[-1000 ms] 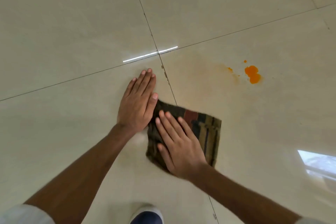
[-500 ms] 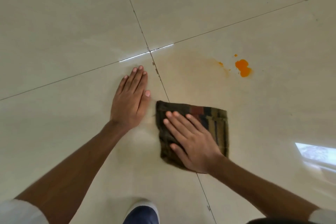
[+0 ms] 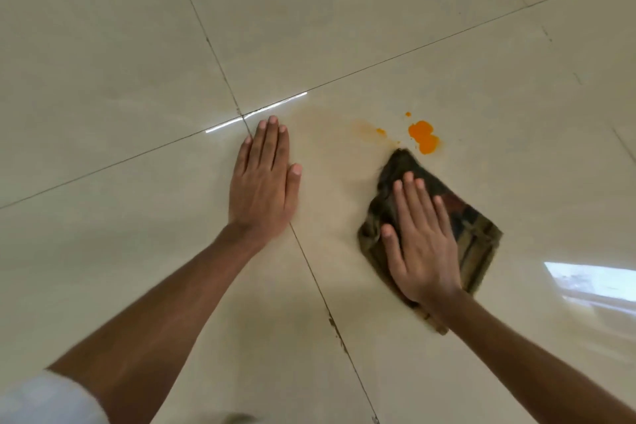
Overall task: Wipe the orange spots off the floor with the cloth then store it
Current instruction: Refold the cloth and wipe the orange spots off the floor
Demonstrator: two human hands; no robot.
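Head view, looking down at a glossy cream tiled floor (image 3: 103, 45) with dark grout lines crossing near centre.

Far left, bottom corner: white sleeve (image 3: 44, 403), blurred, at the upper end of the left forearm.

Left hand (image 3: 263, 182): palm down, flat on the tile, fingers straight and held together, thumb lying alongside the palm. Holds nothing. Fingertips lie just short of the grout crossing (image 3: 243, 116), with a bright streak of reflected light (image 3: 256, 112) running along the grout line there. The heel of the hand sits over the diagonal grout line that runs down toward the bottom edge.

Between the hands: bare tile with a faint yellowish-brown haze (image 3: 330, 134), a smeared film.

Right of that haze: a small orange smear (image 3: 378, 131), then the main orange spot (image 3: 424, 140), bright and thick, two-lobed, with a tiny orange droplet (image 3: 407, 114) just beyond it.

Cloth (image 3: 475, 234): dark, folded, striped in brown, olive and red. It lies flat on the tile, one corner pointing at the main orange spot and just beside it; whether they touch, cannot tell (edge blurred).

Right hand (image 3: 421, 244): palm down, pressed on top of the cloth, fingers extended and close together, thumb spread out to the side. It does not grip; it presses flat.

Far right: pale reflection of a window (image 3: 592, 280) on the tile.
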